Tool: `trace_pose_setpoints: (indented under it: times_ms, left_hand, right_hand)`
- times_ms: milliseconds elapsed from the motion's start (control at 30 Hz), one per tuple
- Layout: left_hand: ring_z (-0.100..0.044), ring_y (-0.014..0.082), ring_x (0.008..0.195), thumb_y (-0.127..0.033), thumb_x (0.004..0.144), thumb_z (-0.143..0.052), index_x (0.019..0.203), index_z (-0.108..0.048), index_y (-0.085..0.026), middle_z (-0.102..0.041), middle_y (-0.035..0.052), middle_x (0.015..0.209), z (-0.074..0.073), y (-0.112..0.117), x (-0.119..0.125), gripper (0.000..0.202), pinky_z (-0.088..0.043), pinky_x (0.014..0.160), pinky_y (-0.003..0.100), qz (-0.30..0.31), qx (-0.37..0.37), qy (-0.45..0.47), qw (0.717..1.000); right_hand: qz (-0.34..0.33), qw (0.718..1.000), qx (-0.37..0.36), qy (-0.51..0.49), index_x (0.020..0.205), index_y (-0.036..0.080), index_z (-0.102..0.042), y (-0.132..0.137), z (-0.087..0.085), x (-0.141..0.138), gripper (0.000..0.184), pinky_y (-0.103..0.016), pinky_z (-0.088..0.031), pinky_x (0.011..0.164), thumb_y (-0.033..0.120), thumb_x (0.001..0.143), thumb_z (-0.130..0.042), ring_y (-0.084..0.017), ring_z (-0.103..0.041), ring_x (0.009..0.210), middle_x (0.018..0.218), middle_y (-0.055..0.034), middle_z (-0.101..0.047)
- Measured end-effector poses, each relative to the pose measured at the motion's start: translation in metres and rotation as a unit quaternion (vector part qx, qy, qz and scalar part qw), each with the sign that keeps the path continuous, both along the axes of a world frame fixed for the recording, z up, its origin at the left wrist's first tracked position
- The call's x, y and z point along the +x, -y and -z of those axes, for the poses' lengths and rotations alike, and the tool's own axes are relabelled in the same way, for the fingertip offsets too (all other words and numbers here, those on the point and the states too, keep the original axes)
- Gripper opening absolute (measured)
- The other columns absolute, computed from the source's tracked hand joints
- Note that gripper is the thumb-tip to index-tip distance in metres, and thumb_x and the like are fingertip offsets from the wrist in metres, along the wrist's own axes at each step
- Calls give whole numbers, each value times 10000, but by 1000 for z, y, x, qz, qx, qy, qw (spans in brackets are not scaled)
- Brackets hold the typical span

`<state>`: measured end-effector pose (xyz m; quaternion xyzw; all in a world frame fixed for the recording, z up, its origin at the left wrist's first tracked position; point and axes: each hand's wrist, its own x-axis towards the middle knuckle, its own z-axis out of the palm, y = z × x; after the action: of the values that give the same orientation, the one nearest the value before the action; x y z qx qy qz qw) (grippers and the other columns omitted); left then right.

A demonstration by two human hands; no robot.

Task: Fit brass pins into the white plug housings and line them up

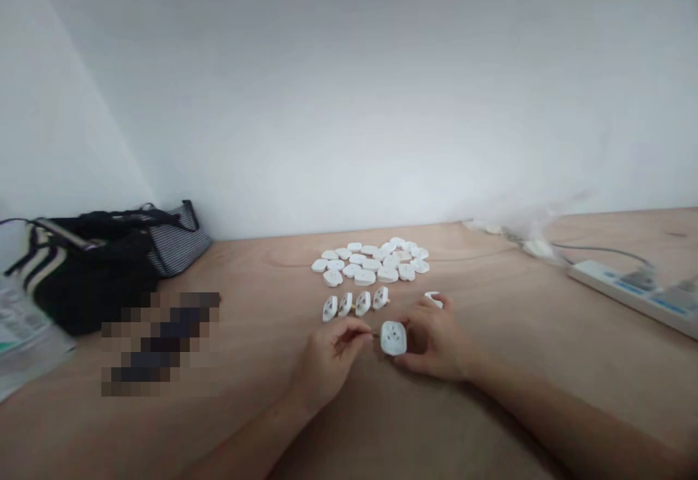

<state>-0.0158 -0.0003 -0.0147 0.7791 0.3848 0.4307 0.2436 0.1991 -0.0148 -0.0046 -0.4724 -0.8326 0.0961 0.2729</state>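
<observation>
Head view, looking down at a pale wooden table (491, 364) against a plain white wall. Both forearms reach in from the bottom edge and the hands meet near the middle of the table.

The right hand (436, 342) pinches a round white plug piece (393, 337) between thumb and fingers, holding it upright with its holed face turned toward the camera. The left hand (327, 360) sits just beside it, thumb and forefinger pressed together on a thin brass-coloured pin (373, 334). The pin's tip meets the left edge of the plug piece; it is too small to make out further.

Just beyond the hands, a row (354, 303) of four similar white pieces stands on edge. One more white piece (432, 296) lies behind the right hand's knuckles. Farther back lies a pile (371, 260) of white pieces, spread flat.

A dark bag (98, 262) with striped trim lies at the far left by the wall, with a pixelated patch (161, 342) in front of it. At the right edge lies a white power strip (632, 287), its cord running back toward crumpled clear plastic (523, 236).
</observation>
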Motion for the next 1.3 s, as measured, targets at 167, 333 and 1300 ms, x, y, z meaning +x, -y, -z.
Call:
trace_pose_setpoints:
  times_ms: [167, 333, 1300]
  left_hand:
    - [-648, 173, 761, -207, 818, -584, 821, -681, -174, -701, 42, 819, -4, 4, 4, 103, -517, 721, 269, 47, 33, -34, 998]
    - [-646, 168, 763, -174, 836, -553, 814, -697, -180, -701, 46, 823, -9, 7, 5, 146, -509, 706, 257, 71, 62, -95, 991]
    - [-573, 259, 1049, -383, 563, -821, 1171, -579, -217, -632, 75, 1134, -9, 3, 0, 675, -446, 939, 371, 100, 52, -117, 987]
  right_hand:
    - [-13, 1000, 14, -3, 919, 266, -612, 2, 0, -2, 302, -451, -197, 937, 365, 637, -656, -242, -530, 881, 841, -8, -662]
    - [-17, 1000, 25, 1, 906, 265, -615, 3, -1, -3, 300, -448, -195, 925, 373, 629, -658, -241, -522, 881, 830, -9, -659]
    - [-59, 997, 35, -23, 1020, 290, -637, -1, 4, 0, 428, -459, -181, 948, 488, 645, -698, -258, -526, 951, 937, -40, -661]
